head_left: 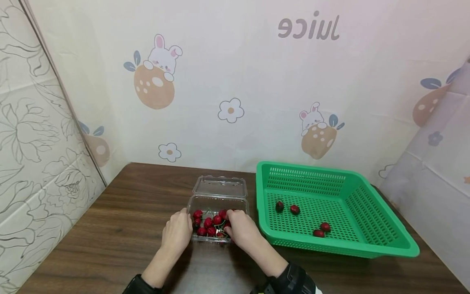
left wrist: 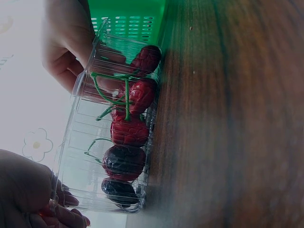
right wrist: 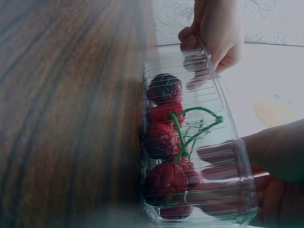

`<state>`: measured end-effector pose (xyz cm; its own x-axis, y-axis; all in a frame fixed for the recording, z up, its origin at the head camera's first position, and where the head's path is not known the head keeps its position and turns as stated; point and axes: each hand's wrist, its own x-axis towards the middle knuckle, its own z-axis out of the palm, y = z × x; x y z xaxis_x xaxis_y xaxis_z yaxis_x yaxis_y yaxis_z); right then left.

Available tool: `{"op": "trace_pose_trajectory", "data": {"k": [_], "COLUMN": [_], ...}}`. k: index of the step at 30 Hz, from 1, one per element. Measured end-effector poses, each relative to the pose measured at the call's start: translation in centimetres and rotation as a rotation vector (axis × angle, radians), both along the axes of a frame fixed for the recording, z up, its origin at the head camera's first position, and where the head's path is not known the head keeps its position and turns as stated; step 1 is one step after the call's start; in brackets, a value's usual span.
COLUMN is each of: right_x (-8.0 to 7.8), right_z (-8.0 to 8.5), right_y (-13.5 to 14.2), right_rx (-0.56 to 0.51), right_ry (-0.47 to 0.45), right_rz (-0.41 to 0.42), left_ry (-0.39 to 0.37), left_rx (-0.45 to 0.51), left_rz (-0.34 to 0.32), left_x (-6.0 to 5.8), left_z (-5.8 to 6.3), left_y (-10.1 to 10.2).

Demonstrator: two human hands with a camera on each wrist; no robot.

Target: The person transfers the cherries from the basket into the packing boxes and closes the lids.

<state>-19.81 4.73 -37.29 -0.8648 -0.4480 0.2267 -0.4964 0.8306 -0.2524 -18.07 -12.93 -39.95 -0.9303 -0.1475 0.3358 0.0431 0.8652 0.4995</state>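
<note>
A clear plastic clamshell box, its lid folded back, holds several dark red cherries with green stems. My left hand grips the box's left wall, and its fingertips show through the plastic in the right wrist view. The right hand reaches over the right wall, with fingers down inside among the cherries. Thumb and forefinger lie on either side of a cherry there; I cannot tell whether they pinch it. Through the front wall, cherries appear lined up along the bottom.
A green perforated basket stands on the wooden table to the right of the box. Inside it lie several loose cherries. A printed curtain hangs behind the table, with another patterned sheet at the left.
</note>
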Motion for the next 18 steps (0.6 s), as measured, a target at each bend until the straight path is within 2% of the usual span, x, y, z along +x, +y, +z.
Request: {"op": "trace_pose_trajectory", "data": {"k": [9, 18], "right_x": [0.4, 1.4], "right_z": [0.3, 1.2], "right_y": [0.0, 0.1], "right_rx": [-0.08, -0.144], "right_ry": [0.003, 0.111], "right_rz": [0.009, 0.023], "left_ry": [-0.01, -0.006], "left_rx": [0.003, 0.004], "left_rz": [-0.005, -0.006], "left_x": [0.1, 0.0], "left_z": [-0.1, -0.1], "left_y": [0.0, 0.0]}}
